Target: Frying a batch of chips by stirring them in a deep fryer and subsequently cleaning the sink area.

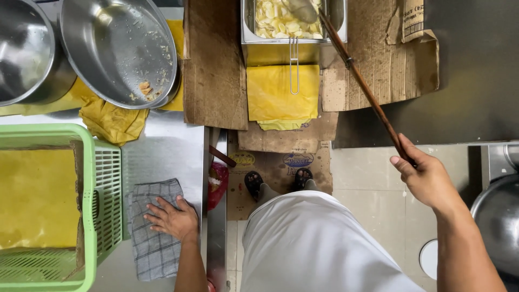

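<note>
Your right hand (427,181) is clenched on the long wooden stick (362,86): stiff, light, grip near the end. Left hand (172,219) rests flat on the checked cloth (154,251).

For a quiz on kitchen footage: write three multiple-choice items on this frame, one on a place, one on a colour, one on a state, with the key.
1. Where does the left hand rest?
A. on the checked grey cloth
B. in the green basket
C. on the steel bowl

2. What colour is the plastic basket at the left?
A. red
B. green
C. blue

3. How does the right hand stand?
A. open and empty
B. flat on the counter
C. closed round the long wooden handle

Key: 1 A, the palm lies flat on the cloth on the steel counter. 2 B, its lattice walls are light green. 3 C, the fingers wrap the handle, whose far end reaches into the fryer of pale slices.
</note>
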